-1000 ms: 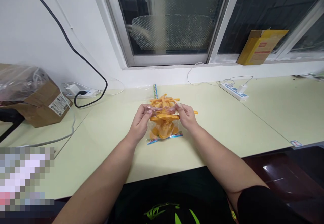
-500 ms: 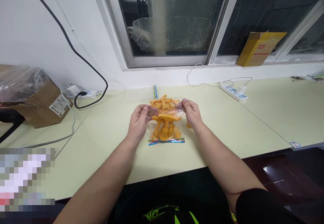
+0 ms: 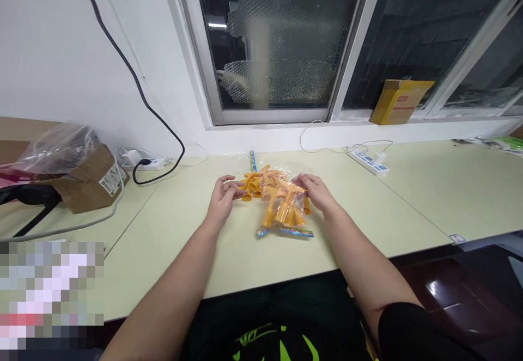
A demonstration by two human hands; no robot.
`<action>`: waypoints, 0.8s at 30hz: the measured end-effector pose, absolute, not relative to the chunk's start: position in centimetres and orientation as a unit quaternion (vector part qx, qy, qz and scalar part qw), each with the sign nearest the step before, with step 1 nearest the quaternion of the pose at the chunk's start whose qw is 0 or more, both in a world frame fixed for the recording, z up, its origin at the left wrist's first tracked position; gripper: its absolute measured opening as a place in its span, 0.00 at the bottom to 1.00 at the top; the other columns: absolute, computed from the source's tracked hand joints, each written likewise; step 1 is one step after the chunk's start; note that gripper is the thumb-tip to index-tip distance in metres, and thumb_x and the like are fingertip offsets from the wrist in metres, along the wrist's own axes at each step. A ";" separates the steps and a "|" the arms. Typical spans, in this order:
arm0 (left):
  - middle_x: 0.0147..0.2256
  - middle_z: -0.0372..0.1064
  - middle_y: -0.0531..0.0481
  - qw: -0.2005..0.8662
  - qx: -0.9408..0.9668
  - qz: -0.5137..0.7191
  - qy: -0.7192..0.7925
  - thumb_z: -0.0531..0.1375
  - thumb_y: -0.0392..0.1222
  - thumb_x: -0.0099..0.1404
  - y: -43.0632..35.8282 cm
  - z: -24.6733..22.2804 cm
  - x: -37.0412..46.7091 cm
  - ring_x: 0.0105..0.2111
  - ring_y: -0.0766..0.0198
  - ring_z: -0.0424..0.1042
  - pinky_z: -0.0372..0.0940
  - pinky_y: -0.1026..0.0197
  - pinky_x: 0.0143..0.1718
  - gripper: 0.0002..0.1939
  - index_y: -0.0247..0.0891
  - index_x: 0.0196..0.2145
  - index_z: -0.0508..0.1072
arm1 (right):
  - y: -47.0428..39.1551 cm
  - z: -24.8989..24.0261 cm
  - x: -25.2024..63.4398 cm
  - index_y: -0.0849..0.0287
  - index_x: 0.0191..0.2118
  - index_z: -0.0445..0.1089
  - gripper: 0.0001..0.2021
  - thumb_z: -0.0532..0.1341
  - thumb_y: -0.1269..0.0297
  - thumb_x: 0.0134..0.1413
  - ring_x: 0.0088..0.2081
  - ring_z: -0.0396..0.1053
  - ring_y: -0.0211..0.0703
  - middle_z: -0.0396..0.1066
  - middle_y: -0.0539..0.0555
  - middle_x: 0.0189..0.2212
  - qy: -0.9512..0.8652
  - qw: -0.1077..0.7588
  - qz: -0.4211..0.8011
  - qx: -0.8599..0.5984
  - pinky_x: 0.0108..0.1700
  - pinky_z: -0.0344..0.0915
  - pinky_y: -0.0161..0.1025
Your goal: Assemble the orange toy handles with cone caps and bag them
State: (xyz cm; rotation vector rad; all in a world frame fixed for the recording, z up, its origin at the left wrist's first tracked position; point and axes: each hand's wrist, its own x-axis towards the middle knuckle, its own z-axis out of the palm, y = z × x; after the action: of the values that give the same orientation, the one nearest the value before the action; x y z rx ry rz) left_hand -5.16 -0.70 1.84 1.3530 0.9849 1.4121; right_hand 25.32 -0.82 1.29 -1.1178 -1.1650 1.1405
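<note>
A clear plastic bag of orange toy pieces [image 3: 286,211] hangs tilted just above the table, with a colourful printed strip along its lower edge. My right hand [image 3: 317,191] pinches the bag's upper right side. On the left, my left hand [image 3: 223,200] has its fingers apart, with the tips beside more orange pieces [image 3: 252,184] behind the bag. Whether those fingertips touch the pieces is hard to tell. Another colourful strip [image 3: 253,161] stands out behind the pile, with clear film around it. One orange piece [image 3: 307,206] shows below my right hand.
At the left are a cardboard box [image 3: 92,184] with plastic film and a black cable [image 3: 141,91] running to a power strip [image 3: 153,164]. Another power strip [image 3: 368,161] lies at the right. A yellow carton [image 3: 398,102] leans on the window sill.
The bag has shifted right and tilted in my right hand. My left hand has let go of its film and opened. The view has tipped up slightly.
</note>
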 end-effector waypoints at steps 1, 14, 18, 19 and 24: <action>0.41 0.75 0.49 0.447 0.560 0.555 0.422 0.63 0.51 0.64 -0.9 1.8 -5.8 0.34 0.62 0.79 0.72 0.54 0.43 0.20 0.42 0.49 0.64 | -0.8 1.3 26.8 0.62 0.37 0.78 0.19 0.65 0.47 0.59 0.27 0.72 0.39 0.77 0.54 0.29 -0.447 0.583 0.468 -0.491 0.23 0.69 0.33; 0.48 0.76 0.47 0.299 0.706 0.271 0.582 0.59 0.60 0.67 -12.0 -0.5 -18.8 0.47 0.52 0.75 0.71 0.54 0.48 0.19 0.44 0.46 0.73 | -6.9 -1.4 46.7 0.60 0.34 0.66 0.09 0.54 0.77 0.65 0.30 0.73 0.35 0.70 0.51 0.32 -0.008 0.817 0.258 -0.516 0.39 0.80 0.36; 0.50 0.75 0.56 0.205 0.700 0.230 0.644 0.57 0.63 0.67 -14.0 -1.7 -22.6 0.46 0.50 0.75 0.72 0.47 0.48 0.18 0.53 0.47 0.72 | -8.6 -2.6 48.1 0.63 0.35 0.67 0.07 0.58 0.81 0.59 0.30 0.73 0.34 0.71 0.52 0.32 -0.012 0.803 0.306 -0.511 0.39 0.81 0.34; 0.50 0.75 0.57 0.171 0.710 0.224 0.645 0.56 0.63 0.67 -13.9 -1.9 -23.2 0.47 0.48 0.74 0.71 0.45 0.50 0.17 0.55 0.47 0.72 | -9.1 -3.0 48.1 0.63 0.36 0.68 0.07 0.58 0.81 0.58 0.32 0.75 0.36 0.72 0.54 0.33 -0.022 0.791 0.332 -0.514 0.39 0.81 0.35; 0.55 0.73 0.49 0.099 0.753 0.162 0.630 0.55 0.59 0.66 -10.7 -1.8 -23.9 0.57 0.46 0.71 0.64 0.43 0.62 0.22 0.49 0.52 0.72 | -11.5 -5.1 47.2 0.61 0.37 0.69 0.06 0.58 0.77 0.55 0.41 0.80 0.46 0.77 0.62 0.39 -0.083 0.742 0.408 -0.525 0.37 0.82 0.39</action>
State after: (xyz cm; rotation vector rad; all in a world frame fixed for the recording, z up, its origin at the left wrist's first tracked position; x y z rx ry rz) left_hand -23.94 -10.65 -1.78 2.2279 1.8633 0.4806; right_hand 47.23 -11.47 -5.05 -1.1507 -0.1815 0.8939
